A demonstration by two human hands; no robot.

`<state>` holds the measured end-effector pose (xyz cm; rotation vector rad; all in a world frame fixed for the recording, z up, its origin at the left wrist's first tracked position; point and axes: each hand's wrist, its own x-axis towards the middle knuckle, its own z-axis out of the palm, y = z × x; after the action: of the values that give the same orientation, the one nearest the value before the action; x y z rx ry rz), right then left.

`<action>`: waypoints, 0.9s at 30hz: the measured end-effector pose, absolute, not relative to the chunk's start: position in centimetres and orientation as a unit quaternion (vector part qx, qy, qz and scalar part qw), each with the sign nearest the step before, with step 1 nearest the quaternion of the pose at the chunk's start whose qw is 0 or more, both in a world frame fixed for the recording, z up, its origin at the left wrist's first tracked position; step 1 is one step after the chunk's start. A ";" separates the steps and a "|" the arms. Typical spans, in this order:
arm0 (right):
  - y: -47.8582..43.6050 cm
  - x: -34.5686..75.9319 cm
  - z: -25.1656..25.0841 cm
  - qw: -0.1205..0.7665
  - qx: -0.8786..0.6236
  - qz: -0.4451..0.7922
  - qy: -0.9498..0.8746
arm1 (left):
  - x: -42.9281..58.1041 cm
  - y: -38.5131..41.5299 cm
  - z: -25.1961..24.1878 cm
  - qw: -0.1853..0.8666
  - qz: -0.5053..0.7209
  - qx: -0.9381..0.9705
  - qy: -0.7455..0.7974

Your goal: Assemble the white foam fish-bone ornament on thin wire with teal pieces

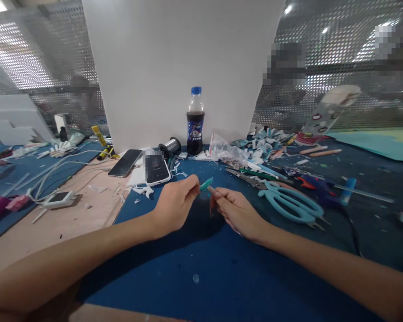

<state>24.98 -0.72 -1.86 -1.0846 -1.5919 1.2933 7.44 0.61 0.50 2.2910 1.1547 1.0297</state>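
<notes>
Above the blue mat (174, 277), my two hands meet in the middle. A small teal leaf-shaped piece (206, 184) sticks out from the closed fingers of my left hand (176, 203). Just to its right, my right hand (238, 208) is closed in a pinch, its fingertips close to the piece's end. Whether those fingertips touch the piece or hold something tiny, I cannot make out. Light-blue-handled scissors (292, 201) lie to the right of my right hand, blades pointing up and left.
Behind my hands stand a Pepsi bottle (195, 123), a wire spool (170, 146) and two phones, one black (126, 163), one white-edged (157, 170). Scraps (267, 143) and a plastic bag (226, 152) lie back right. A glue gun (322, 190) with its cord sits at right.
</notes>
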 end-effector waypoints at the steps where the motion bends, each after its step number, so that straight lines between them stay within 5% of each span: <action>1: -0.7 25.0 -1.9 0.397 -0.427 0.511 -0.631 | 7.3 0.7 0.7 0.180 0.369 0.814 0.411; 27: -0.9 25.3 -1.0 0.349 -0.345 0.649 -0.581 | 6.5 1.6 1.4 0.093 0.506 0.769 0.379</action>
<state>25.32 -0.88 -1.05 -0.8934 -1.5070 1.6823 6.54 1.64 1.40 2.2824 1.1242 1.5028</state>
